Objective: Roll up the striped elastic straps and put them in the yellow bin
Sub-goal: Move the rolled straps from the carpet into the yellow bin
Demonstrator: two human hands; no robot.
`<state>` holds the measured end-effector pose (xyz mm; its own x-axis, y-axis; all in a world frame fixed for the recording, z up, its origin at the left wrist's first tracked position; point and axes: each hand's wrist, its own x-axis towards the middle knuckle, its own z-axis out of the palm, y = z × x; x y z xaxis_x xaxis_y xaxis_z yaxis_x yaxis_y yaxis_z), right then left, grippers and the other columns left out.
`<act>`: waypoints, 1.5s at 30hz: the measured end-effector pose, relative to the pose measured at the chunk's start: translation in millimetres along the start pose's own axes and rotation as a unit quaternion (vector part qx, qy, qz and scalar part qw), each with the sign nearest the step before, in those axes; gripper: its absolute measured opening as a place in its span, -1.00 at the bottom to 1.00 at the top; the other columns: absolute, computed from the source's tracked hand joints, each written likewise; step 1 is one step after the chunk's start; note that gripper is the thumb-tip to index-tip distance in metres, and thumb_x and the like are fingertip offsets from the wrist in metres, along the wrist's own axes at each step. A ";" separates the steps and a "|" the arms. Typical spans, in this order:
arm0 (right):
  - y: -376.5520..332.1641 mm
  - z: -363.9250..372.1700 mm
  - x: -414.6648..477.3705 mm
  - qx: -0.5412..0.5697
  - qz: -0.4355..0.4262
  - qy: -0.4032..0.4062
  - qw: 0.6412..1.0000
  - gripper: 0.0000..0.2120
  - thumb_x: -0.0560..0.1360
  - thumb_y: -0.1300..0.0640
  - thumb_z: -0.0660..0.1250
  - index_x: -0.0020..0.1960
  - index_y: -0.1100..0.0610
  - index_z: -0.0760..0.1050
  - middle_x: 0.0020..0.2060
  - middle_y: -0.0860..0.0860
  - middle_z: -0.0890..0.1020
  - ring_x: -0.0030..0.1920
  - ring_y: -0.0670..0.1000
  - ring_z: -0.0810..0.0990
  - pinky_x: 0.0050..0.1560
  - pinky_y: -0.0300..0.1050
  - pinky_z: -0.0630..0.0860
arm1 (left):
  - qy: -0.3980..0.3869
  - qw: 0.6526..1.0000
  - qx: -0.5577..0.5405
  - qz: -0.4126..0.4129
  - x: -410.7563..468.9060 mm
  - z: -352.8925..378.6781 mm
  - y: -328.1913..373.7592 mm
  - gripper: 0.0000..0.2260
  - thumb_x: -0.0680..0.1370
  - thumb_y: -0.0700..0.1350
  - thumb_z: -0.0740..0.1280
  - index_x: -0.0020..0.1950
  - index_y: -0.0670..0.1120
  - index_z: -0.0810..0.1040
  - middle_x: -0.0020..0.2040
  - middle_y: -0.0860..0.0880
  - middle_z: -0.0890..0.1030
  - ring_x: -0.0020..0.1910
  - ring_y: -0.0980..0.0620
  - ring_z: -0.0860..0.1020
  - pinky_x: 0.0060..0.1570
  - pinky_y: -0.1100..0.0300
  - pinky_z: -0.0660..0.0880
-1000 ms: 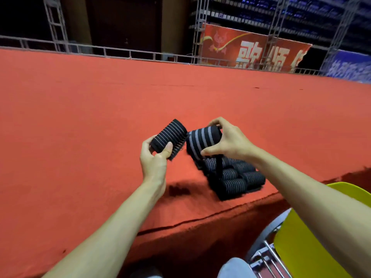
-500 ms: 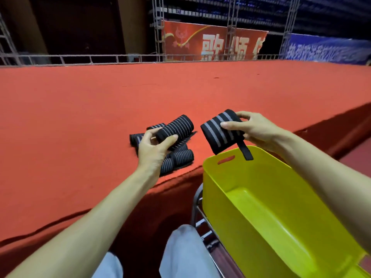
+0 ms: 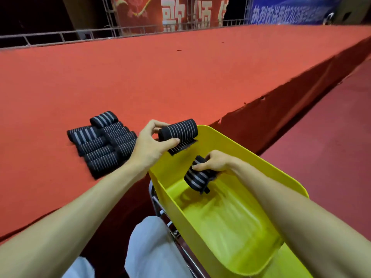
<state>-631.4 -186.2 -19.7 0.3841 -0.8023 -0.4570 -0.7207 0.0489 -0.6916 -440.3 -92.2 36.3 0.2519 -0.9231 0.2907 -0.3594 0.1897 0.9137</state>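
My left hand (image 3: 149, 144) grips a rolled black strap with thin white stripes (image 3: 178, 129) over the far rim of the yellow bin (image 3: 251, 155); its loose end hangs below the roll. My right hand (image 3: 215, 161) holds a second rolled strap with broader stripes (image 3: 195, 178) down inside the bin, above its floor. A pile of several rolled striped straps (image 3: 104, 141) lies on the red carpeted platform (image 3: 180, 77), left of my left hand.
The bin sits on a metal-framed stand (image 3: 160, 209) beside the platform's edge. My knees in light trousers (image 3: 152, 245) are below. A lower dark red floor (image 3: 331, 127) runs to the right. Railings and banners (image 3: 170, 15) stand at the back.
My view has swung right and down over the bin. My right hand has lowered its strap into the bin. My left hand has carried its roll from above the pile to the bin's rim.
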 end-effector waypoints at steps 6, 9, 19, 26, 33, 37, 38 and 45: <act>19.0 8.9 37.4 -0.092 0.041 -0.002 0.995 -0.35 0.46 -0.16 0.42 0.30 0.33 0.42 0.25 0.19 0.54 0.21 0.17 0.54 0.14 0.03 0.50 | -0.047 0.999 0.013 -0.012 12.4 3.8 -10.1 -0.71 0.41 -0.20 0.52 0.05 -0.05 0.52 0.00 -0.04 0.57 -0.22 0.25 0.55 -0.20 0.40 0.47; 17.8 12.7 44.1 -0.081 0.039 -0.013 0.996 -0.29 0.50 -0.09 0.40 0.45 0.30 0.26 0.39 0.15 0.41 0.35 0.17 0.43 0.27 0.01 0.45 | -0.063 0.998 0.022 -0.014 18.3 5.0 -12.0 -0.72 0.40 -0.18 0.52 0.03 -0.02 0.52 0.01 -0.02 0.59 -0.05 0.12 0.55 -0.07 0.27 0.48; 8.8 16.4 18.9 -0.390 0.003 0.099 0.915 -0.77 0.58 0.05 0.32 -0.05 0.24 0.45 -0.04 0.17 0.54 -0.07 0.16 0.53 -0.12 -0.01 0.47 | -0.072 0.995 0.039 -0.050 21.6 8.5 -17.6 -0.73 0.39 -0.19 0.53 0.01 -0.06 0.53 -0.01 -0.02 0.58 -0.09 0.14 0.54 -0.16 0.28 0.44; -27.1 -9.8 -14.2 0.154 -0.131 0.079 0.976 -0.60 0.66 -0.12 0.06 0.14 0.15 0.51 0.05 0.15 0.65 -0.02 0.16 0.67 -0.02 0.06 0.61 | -0.086 0.993 0.028 -0.080 21.3 10.5 -9.8 -0.73 0.40 -0.20 0.52 0.03 -0.12 0.51 0.02 -0.11 0.58 -0.08 0.06 0.56 -0.09 0.05 0.60; -17.2 -21.5 -41.7 0.402 -0.176 -0.001 0.898 -0.68 0.56 0.16 0.33 0.26 0.28 0.47 0.19 0.24 0.59 0.19 0.23 0.60 0.21 0.06 0.55 | -0.138 0.988 0.011 -0.061 10.6 16.4 0.7 -0.71 0.43 -0.18 0.51 0.05 -0.07 0.47 0.01 -0.06 0.55 -0.07 0.06 0.57 -0.24 0.24 0.56; 2.1 -25.9 -53.3 0.371 -0.149 -0.034 0.916 -0.84 0.53 0.27 0.34 0.11 0.26 0.51 -0.01 0.17 0.62 0.00 0.11 0.66 -0.03 -0.11 0.61 | -0.228 0.962 0.147 0.005 4.2 20.0 -6.2 -0.64 0.40 -0.04 0.53 0.06 -0.03 0.44 0.05 0.00 0.57 0.03 0.06 0.55 -0.03 0.04 0.56; 5.7 -26.4 -54.2 0.353 -0.132 -0.041 0.925 -0.87 0.54 0.28 0.33 0.08 0.25 0.50 -0.06 0.15 0.59 -0.09 0.07 0.64 -0.13 -0.15 0.61 | -0.257 0.949 0.184 0.016 3.9 21.7 -7.3 -0.63 0.40 0.01 0.53 0.07 -0.03 0.44 0.07 0.01 0.57 0.07 0.06 0.54 0.01 0.02 0.54; 25.2 -19.1 -45.3 0.044 0.015 -0.010 0.999 -0.74 0.55 0.26 0.34 0.21 0.31 0.45 -0.14 0.10 0.54 -0.19 0.00 0.56 -0.36 -0.21 0.57 | -0.411 0.859 0.304 0.034 3.6 28.0 -4.5 -0.72 0.54 0.08 0.36 0.20 0.01 0.50 0.03 0.09 0.62 0.02 0.11 0.58 0.07 0.11 0.52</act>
<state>-678.0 -160.0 -5.8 0.3752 -0.7872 -0.4895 -0.6788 0.1263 -0.7234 -462.9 -105.7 25.4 -0.4188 -0.8882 -0.1891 -0.8132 0.2742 0.5133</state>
